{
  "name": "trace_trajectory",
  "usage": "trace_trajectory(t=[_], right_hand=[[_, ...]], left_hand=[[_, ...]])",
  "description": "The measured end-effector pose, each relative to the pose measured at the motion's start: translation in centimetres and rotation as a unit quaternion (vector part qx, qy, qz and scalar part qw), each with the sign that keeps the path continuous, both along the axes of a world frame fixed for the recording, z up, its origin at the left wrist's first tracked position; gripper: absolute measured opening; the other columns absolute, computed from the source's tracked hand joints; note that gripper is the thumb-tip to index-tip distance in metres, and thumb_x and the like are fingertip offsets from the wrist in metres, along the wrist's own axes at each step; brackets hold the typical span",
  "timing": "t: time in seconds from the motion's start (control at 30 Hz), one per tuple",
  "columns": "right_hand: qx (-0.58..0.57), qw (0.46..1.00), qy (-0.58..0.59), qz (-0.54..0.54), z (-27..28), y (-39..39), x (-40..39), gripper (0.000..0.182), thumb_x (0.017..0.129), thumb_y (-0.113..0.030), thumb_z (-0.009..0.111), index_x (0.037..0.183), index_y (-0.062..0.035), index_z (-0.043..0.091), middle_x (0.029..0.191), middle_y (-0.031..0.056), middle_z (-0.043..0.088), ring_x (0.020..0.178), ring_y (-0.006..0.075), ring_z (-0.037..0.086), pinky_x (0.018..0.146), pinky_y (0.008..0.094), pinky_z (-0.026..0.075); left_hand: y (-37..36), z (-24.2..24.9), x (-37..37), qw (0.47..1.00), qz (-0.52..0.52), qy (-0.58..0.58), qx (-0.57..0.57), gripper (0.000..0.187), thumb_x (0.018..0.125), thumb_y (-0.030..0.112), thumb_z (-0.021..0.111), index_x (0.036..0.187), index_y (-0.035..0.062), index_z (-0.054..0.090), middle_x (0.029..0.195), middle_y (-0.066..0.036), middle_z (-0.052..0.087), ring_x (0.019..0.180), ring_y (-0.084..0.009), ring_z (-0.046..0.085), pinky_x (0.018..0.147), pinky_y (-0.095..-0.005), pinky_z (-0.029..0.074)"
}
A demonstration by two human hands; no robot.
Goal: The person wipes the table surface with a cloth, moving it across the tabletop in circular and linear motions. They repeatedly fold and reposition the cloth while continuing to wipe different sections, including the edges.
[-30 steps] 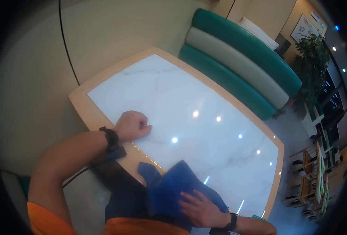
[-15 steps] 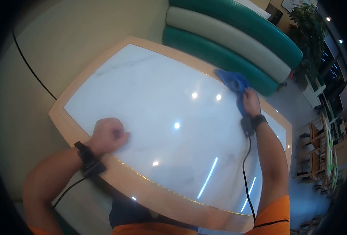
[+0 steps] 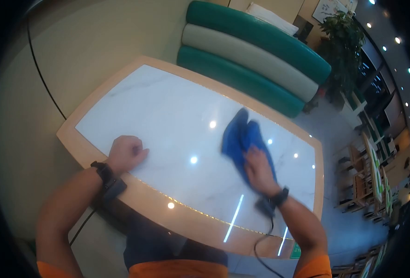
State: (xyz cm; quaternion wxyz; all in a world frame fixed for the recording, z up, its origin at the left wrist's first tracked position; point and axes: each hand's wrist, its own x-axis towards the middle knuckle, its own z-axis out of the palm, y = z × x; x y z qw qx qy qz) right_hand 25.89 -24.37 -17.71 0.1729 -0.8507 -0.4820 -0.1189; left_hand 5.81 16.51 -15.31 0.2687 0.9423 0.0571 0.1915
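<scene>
A blue cloth (image 3: pixel 243 139) lies bunched on the glossy white marble-look top of the table (image 3: pixel 168 111), right of its middle. My right hand (image 3: pixel 259 171) is closed on the cloth's near part and presses it to the surface; motion blurs the fingers a little. Resting near the left front edge of the table, my left hand (image 3: pixel 127 154) is curled into a loose fist, its thumb to the right and nothing visible in it. Each wrist wears a dark strap with a small box and a cable.
Light wood with a thin gold line borders the tabletop. Beyond the far edge stands a green and cream padded bench (image 3: pixel 251 55). A beige wall (image 3: pixel 98 37) is at the left. A leafy plant (image 3: pixel 341 41), wooden chairs and other tables are to the right.
My right hand has drawn the cloth from the far right edge of the table toward me and leftward. My left hand stays in nearly the same place. The view has shifted slightly.
</scene>
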Motion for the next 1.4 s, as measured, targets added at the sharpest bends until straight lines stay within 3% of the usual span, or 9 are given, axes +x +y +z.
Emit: trace_trajectory(t=[0.23, 0.43, 0.57, 0.63, 0.83, 0.97, 1.1, 1.2, 1.4], right_hand=[[-0.110, 0.973, 0.136, 0.154, 4.3, -7.3, -18.1, 0.048, 0.077, -0.008, 0.067, 0.125, -0.0014, 0.065, 0.131, 0.0191, 0.059, 0.140, 0.0396, 0.046, 0.116, 0.0598, 0.033], [-0.097, 0.967, 0.127, 0.197, 3.8, -10.7, -18.7, 0.046, 0.077, -0.007, 0.066, 0.123, -0.0001, 0.065, 0.131, 0.0194, 0.061, 0.137, 0.0398, 0.049, 0.115, 0.0577, 0.036], [-0.005, 0.994, 0.106, 0.033, 2.1, -12.6, -8.4, 0.043, 0.079, 0.005, 0.054, 0.121, 0.0047, 0.063, 0.130, 0.0259, 0.060, 0.129, 0.0502, 0.050, 0.114, 0.0586, 0.035], [0.054, 0.993, 0.087, -0.051, 1.6, -13.5, -0.7, 0.037, 0.089, 0.000, 0.054, 0.125, 0.0017, 0.062, 0.133, 0.0257, 0.059, 0.129, 0.0460, 0.051, 0.116, 0.0536, 0.034], [0.029, 0.960, 0.004, -0.278, -2.3, -14.9, 22.0, 0.039, 0.094, -0.013, 0.053, 0.131, -0.0048, 0.065, 0.140, 0.0226, 0.058, 0.136, 0.0387, 0.048, 0.116, 0.0448, 0.037], [0.027, 0.922, 0.041, -0.384, 0.5, -11.3, 23.3, 0.042, 0.095, -0.020, 0.052, 0.129, -0.0010, 0.064, 0.141, 0.0211, 0.059, 0.135, 0.0372, 0.050, 0.115, 0.0447, 0.039], [-0.012, 0.943, -0.009, -0.334, -1.9, -13.0, 25.1, 0.041, 0.093, -0.019, 0.052, 0.127, 0.0000, 0.065, 0.140, 0.0212, 0.059, 0.132, 0.0377, 0.053, 0.112, 0.0460, 0.041], [0.000, 0.956, -0.055, -0.287, -4.0, -13.1, 22.1, 0.039, 0.094, -0.019, 0.054, 0.127, -0.0013, 0.063, 0.138, 0.0242, 0.060, 0.130, 0.0437, 0.052, 0.113, 0.0491, 0.039], [0.004, 0.983, 0.022, -0.181, -0.2, -14.0, 0.7, 0.038, 0.093, -0.007, 0.061, 0.129, 0.0039, 0.061, 0.141, 0.0259, 0.055, 0.139, 0.0432, 0.044, 0.117, 0.0490, 0.035]], left_hand=[[0.2, -0.2, -0.1, 0.999, 0.012, 0.025, -0.020, 0.027, 0.080, 0.021, 0.074, 0.066, 0.0014, 0.062, 0.066, -0.014, 0.062, 0.062, -0.0314, 0.062, 0.060, -0.0400, 0.049], [0.3, -0.5, 0.0, 1.000, -0.005, 0.008, -0.016, 0.025, 0.077, 0.018, 0.075, 0.065, 0.0020, 0.060, 0.065, -0.014, 0.059, 0.060, -0.0320, 0.059, 0.057, -0.0401, 0.047], [-0.3, -0.2, -0.1, 1.000, -0.001, 0.012, -0.019, 0.025, 0.076, 0.014, 0.076, 0.065, 0.0018, 0.058, 0.064, -0.014, 0.056, 0.058, -0.0311, 0.055, 0.055, -0.0400, 0.044], [0.1, -0.3, -0.1, 1.000, -0.001, 0.022, -0.020, 0.025, 0.077, 0.013, 0.077, 0.065, 0.0020, 0.057, 0.063, -0.013, 0.055, 0.057, -0.0300, 0.054, 0.055, -0.0396, 0.043], [0.3, -0.7, 0.0, 1.000, -0.018, -0.002, -0.009, 0.029, 0.077, 0.010, 0.075, 0.062, 0.0018, 0.052, 0.059, -0.010, 0.049, 0.050, -0.0248, 0.046, 0.049, -0.0362, 0.035], [0.3, -0.5, -0.1, 1.000, -0.024, -0.006, -0.003, 0.027, 0.077, 0.009, 0.074, 0.061, 0.0018, 0.053, 0.059, -0.011, 0.050, 0.050, -0.0249, 0.047, 0.049, -0.0362, 0.036], [0.2, -0.6, 0.1, 1.000, -0.021, -0.022, 0.002, 0.026, 0.077, 0.009, 0.074, 0.062, 0.0015, 0.054, 0.059, -0.012, 0.052, 0.051, -0.0257, 0.050, 0.050, -0.0365, 0.039], [0.5, -0.9, 0.2, 0.999, -0.021, -0.043, 0.010, 0.026, 0.078, 0.010, 0.074, 0.062, 0.0017, 0.055, 0.058, -0.012, 0.053, 0.051, -0.0261, 0.051, 0.050, -0.0368, 0.040], [0.8, -1.3, 0.1, 0.999, -0.009, -0.047, -0.010, 0.024, 0.078, 0.010, 0.073, 0.062, 0.0017, 0.058, 0.056, -0.012, 0.054, 0.049, -0.0271, 0.051, 0.049, -0.0374, 0.040]])
